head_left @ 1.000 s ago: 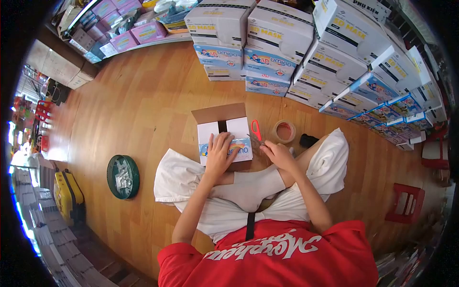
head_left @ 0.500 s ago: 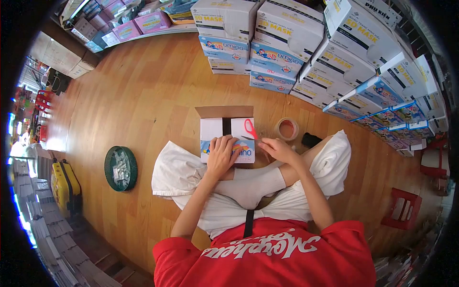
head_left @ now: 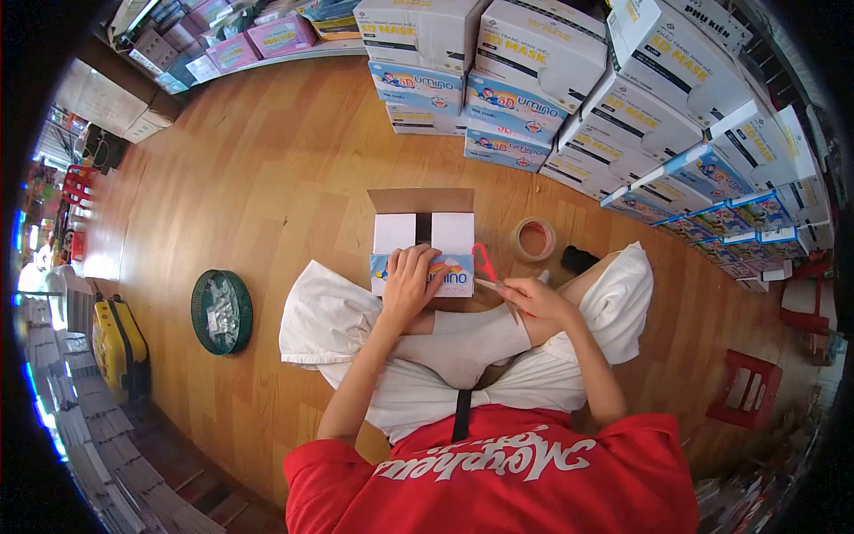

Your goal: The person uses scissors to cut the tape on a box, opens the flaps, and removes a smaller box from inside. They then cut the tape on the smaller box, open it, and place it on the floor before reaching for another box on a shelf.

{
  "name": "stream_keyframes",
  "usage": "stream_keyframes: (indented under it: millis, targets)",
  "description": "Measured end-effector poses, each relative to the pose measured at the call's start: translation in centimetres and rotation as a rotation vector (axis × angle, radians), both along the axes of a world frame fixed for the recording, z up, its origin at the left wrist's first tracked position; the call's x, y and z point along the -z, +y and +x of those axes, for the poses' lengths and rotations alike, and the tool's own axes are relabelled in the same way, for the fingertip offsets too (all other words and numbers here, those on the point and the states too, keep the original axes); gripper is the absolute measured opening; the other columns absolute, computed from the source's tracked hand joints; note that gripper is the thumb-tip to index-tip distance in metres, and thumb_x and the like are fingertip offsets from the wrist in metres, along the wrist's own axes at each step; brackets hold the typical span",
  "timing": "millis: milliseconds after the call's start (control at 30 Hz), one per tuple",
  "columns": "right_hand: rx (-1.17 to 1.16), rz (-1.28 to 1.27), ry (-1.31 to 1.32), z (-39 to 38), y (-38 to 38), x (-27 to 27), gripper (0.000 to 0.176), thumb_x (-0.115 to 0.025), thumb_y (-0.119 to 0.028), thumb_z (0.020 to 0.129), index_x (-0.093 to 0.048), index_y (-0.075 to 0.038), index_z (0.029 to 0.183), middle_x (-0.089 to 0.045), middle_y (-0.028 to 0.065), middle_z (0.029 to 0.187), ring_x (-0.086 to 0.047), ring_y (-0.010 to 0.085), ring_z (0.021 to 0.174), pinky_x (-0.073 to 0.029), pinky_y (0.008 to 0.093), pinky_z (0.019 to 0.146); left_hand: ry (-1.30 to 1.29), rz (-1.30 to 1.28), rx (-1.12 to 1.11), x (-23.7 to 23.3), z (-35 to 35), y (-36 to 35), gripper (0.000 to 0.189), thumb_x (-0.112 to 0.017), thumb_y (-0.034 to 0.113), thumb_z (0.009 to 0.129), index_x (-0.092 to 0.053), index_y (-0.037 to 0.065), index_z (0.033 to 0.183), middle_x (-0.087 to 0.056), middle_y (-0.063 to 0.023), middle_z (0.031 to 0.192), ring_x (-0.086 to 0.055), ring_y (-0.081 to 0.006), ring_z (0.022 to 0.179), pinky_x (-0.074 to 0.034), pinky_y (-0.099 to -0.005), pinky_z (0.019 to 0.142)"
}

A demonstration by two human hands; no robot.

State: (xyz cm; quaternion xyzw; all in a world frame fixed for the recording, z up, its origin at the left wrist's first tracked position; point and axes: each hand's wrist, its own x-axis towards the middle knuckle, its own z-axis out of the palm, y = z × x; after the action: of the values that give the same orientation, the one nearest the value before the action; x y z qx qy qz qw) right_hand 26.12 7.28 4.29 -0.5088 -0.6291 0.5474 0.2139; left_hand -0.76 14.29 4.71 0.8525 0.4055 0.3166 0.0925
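The white cardboard box with the blue printed front [head_left: 452, 235] sits on the wooden floor [head_left: 267, 178] straight ahead of my crossed legs. Its two white top flaps are folded in, with a dark gap between them running near to far. My left hand [head_left: 409, 283] rests on the box's near edge, fingers loosely spread over the print and clasping nothing.

The red-handled metal scissors [head_left: 483, 262] lie just off the box's near right corner. Their long axis slants, with the red loops far and left, almost touching the box, and the metal end near and right. My right hand [head_left: 536, 300] has its fingers closed on that metal end, so this hand carries the scissors and is just right of the box.

Farther right on the floor lie a roll of clear tape [head_left: 533, 239] and a small black object [head_left: 578, 260]. A round green tray [head_left: 221, 311] sits well to the left, and stacked mask cartons [head_left: 534, 53] stand along the far side.
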Motion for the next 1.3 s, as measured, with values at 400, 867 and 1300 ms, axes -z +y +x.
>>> stream_keyframes:
  millis: [400,867,1300]
  targets:
    - [0.27,0.149,-0.052,1.5,-0.3,-3.2,0.031,-0.051,-0.024,0.098,-0.05,0.0,0.079,-0.042,0.0035,0.06,-0.039,0.0097,0.056,-0.033,0.029,0.051,0.244,0.076,0.083,-2.5,-4.8,-5.8,0.046,-0.061,0.012,0.079,-0.054,0.012,0.125,-0.051,-0.0039,0.114,-0.05,-0.0191,0.107,-0.033,-0.0432,0.101]
    - [0.132,0.356,0.002,-7.4,6.6,-6.7,0.028,-0.05,-0.027,0.097,-0.053,-0.003,0.084,-0.053,0.0153,0.059,-0.051,0.0305,0.051,-0.039,0.0399,0.05,0.281,0.067,0.47,-6.0,-4.0,-0.5,0.023,-0.057,0.013,0.079,-0.061,0.009,0.102,-0.062,-0.0007,0.114,-0.057,-0.0158,0.108,-0.039,-0.0434,0.102]
    - [0.294,0.469,0.006,-3.4,1.6,-7.4,0.023,-0.055,-0.017,0.094,-0.05,0.0,0.079,-0.045,0.0135,0.065,-0.046,0.0252,0.054,-0.036,0.0349,0.051,0.256,-0.047,0.096,-2.4,-5.5,-4.3,0.051,-0.06,0.012,0.074,-0.058,0.008,0.125,-0.055,-0.0046,0.134,-0.053,-0.0179,0.119,-0.036,-0.0393,0.099]
